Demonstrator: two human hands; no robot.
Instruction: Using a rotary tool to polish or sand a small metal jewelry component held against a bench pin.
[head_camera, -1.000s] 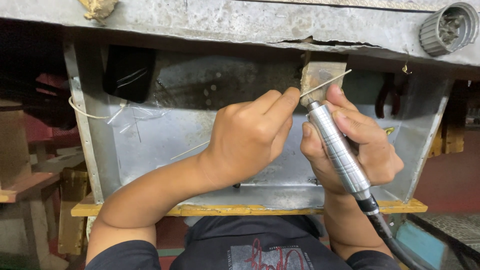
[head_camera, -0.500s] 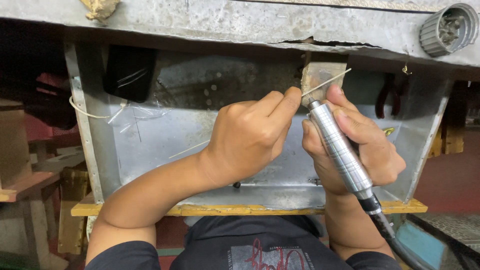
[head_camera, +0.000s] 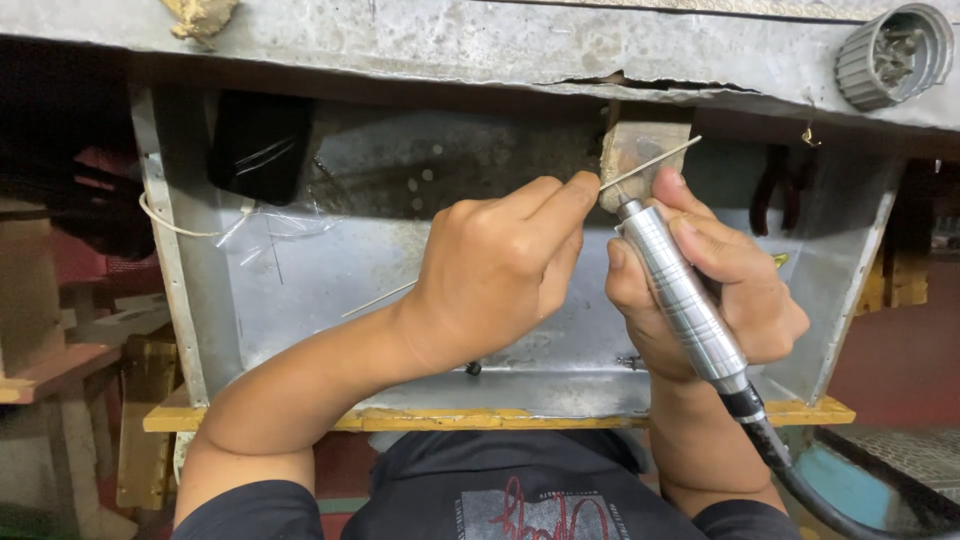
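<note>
In the head view, we are looking down at two bare hands working over a sheet-metal tray (head_camera: 300, 300) hung under the edge of a worn bench (head_camera: 480, 45). Our left hand (head_camera: 500, 270) is pinching a thin metal rod (head_camera: 655, 160), with forefinger and thumb closed together on it near the middle of the frame. Our right hand (head_camera: 720, 290) is wrapping shut around a silver rotary handpiece (head_camera: 680, 295), whose black cable (head_camera: 800, 480) is trailing off to the near right.

The rod is lying against a small wooden bench peg (head_camera: 640, 150) that is jutting out from the bench edge. Its long axis is running on a shallow diagonal: the free end is pointing up and to the far right, past the peg, while the other end is emerging below the left wrist and pointing toward the near left across the tray. The handpiece is sitting on a steeper diagonal, its tip aimed up and left to where the rod meets the peg, just beside the left fingertip.

We are judging the risks from here. The tool tip is working very near the left forefinger, so a skid off the narrow rod could catch the finger. The rod looks thin enough to bend or roll if pressure comes down away from the peg. A slack pinch could let it spin or slide into the tray.
</note>
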